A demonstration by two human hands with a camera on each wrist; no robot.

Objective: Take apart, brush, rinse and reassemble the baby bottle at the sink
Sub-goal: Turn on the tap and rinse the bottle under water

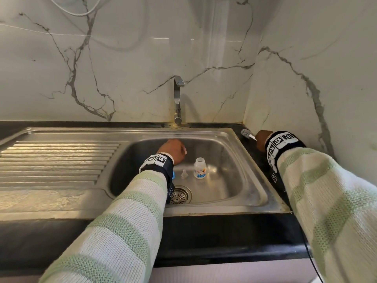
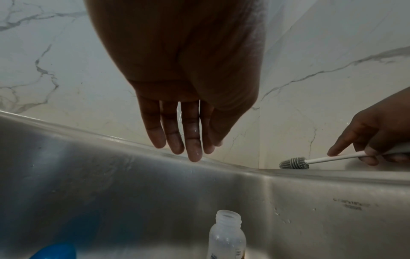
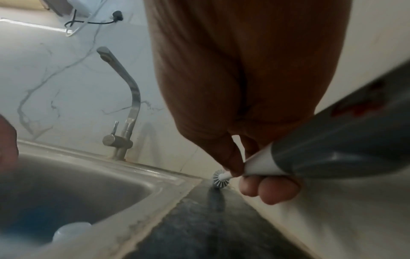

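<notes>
Our right hand (image 2: 377, 133) grips the white-handled grey silicone brush (image 2: 295, 162) on the black counter, ready for brushing. Our left hand (image 2: 188, 105) hangs with straight fingers, holding nothing, above the uncapped clear plastic bottle (image 1: 200, 168), which stands upright in the steel sink (image 1: 234, 160).

Right hand (image 3: 255, 157) around brush (image 3: 310, 152)
</notes>
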